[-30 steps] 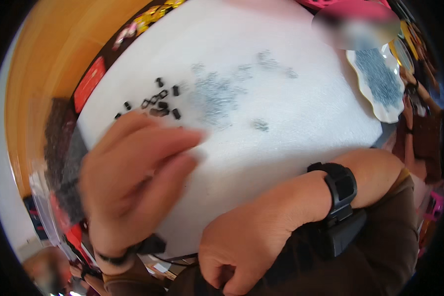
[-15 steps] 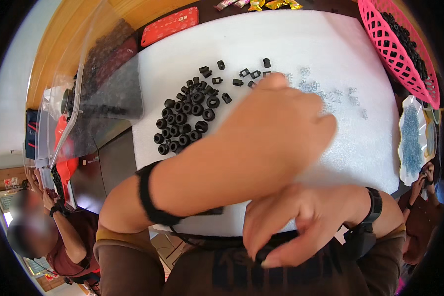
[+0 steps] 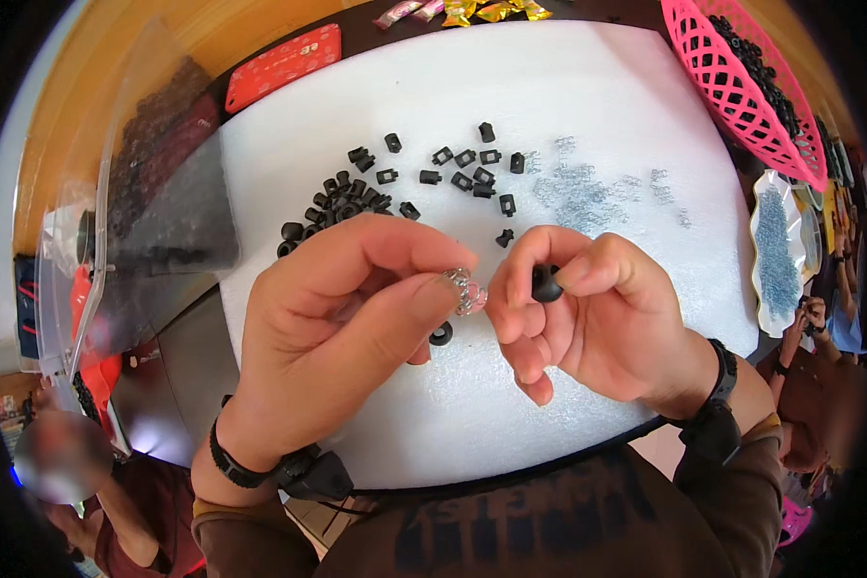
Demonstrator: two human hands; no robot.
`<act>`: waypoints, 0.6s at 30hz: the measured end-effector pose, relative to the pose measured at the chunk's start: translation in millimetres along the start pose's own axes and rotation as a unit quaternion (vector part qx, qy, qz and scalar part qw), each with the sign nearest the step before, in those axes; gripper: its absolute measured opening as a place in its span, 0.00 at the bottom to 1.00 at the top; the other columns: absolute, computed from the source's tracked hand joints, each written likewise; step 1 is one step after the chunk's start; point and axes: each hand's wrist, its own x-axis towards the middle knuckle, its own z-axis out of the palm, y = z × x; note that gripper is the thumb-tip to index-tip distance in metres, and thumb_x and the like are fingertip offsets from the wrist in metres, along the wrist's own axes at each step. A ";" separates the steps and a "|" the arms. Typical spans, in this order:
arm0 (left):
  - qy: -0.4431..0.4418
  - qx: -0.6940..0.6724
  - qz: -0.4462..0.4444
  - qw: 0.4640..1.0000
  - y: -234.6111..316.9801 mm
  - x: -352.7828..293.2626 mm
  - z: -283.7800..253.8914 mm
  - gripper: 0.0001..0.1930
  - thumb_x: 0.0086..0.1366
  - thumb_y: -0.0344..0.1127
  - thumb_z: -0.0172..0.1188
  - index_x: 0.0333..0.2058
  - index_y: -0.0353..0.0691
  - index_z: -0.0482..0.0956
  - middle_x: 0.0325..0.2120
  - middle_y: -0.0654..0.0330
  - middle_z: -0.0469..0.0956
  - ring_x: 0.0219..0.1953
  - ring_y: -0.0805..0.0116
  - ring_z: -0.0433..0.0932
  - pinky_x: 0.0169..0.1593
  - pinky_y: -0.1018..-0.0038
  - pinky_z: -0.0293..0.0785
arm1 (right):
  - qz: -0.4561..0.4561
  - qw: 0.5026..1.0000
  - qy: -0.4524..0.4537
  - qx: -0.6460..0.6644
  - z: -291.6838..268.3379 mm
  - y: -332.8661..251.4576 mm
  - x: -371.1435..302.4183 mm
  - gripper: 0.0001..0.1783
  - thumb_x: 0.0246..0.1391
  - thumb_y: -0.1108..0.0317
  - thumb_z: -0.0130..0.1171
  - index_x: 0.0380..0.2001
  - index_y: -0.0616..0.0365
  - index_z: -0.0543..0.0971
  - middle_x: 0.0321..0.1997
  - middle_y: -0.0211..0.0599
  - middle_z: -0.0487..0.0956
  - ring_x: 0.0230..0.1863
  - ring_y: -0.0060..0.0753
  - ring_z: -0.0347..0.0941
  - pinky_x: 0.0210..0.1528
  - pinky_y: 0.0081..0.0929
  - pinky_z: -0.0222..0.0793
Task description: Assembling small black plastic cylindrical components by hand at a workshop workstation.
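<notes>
Above the near part of a white foam sheet [image 3: 588, 87], my left hand [image 3: 347, 318] pinches a small silvery coil spring [image 3: 466, 292] between thumb and fingertips; whether there is more than one is unclear. Close to its right, my right hand [image 3: 597, 318] grips a small rounded black plastic part [image 3: 547, 283] between thumb and forefinger, its other fingers loosely curled. Spring and part are apart. Beyond the hands lie several black rectangular-windowed pieces [image 3: 465, 158] and a scatter of thin springs [image 3: 578, 193]. My left hand partly covers a heap of black ring-like pieces [image 3: 342, 197].
At the far right stands a pink lattice basket [image 3: 742, 87] of black parts, with a white scalloped tray [image 3: 775, 250] of springs nearer me. A clear plastic bin [image 3: 173, 193] stands left, beside a red patterned case [image 3: 284, 67]. Wrapped sweets [image 3: 462, 12] lie behind. Other people sit at both sides.
My left hand has drawn back from the springs toward me, now pinching a spring. My right hand has risen from near my body with the black part, and the hands now face each other.
</notes>
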 end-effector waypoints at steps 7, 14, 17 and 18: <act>-0.026 0.073 0.091 0.993 -18.1 6.6 -5.9 0.10 0.61 0.36 0.58 0.36 0.35 0.77 0.33 0.60 0.73 0.32 0.77 0.69 0.34 0.82 0.65 | 0.031 0.996 0.082 0.016 6.8 -3.4 0.9 0.17 0.56 0.71 0.35 0.45 0.66 0.67 0.34 0.43 0.74 0.31 0.34 0.74 0.32 0.32 0.73; -0.044 0.184 0.155 0.970 -25.8 11.3 -5.3 0.09 0.61 0.35 0.57 0.36 0.35 0.77 0.36 0.59 0.72 0.39 0.72 0.68 0.45 0.76 0.63 | 0.044 0.995 0.090 -0.018 8.6 -4.1 1.7 0.16 0.57 0.70 0.46 0.47 0.65 0.68 0.34 0.41 0.75 0.26 0.30 0.73 0.23 0.27 0.69; -0.051 0.188 0.193 0.962 -29.1 12.2 -5.8 0.10 0.56 0.25 0.61 0.39 0.36 0.78 0.33 0.59 0.74 0.37 0.71 0.72 0.40 0.77 0.69 | 0.031 0.994 0.085 -0.061 10.4 -2.7 1.0 0.12 0.61 0.67 0.50 0.44 0.63 0.70 0.29 0.33 0.73 0.23 0.22 0.70 0.21 0.20 0.64; -0.051 0.196 0.195 0.960 -28.1 11.7 -4.5 0.10 0.56 0.25 0.61 0.39 0.36 0.78 0.34 0.58 0.74 0.36 0.71 0.72 0.38 0.77 0.69 | 0.016 0.992 0.080 -0.096 8.6 -1.5 1.6 0.11 0.61 0.66 0.50 0.42 0.62 0.71 0.27 0.31 0.72 0.22 0.19 0.68 0.21 0.18 0.63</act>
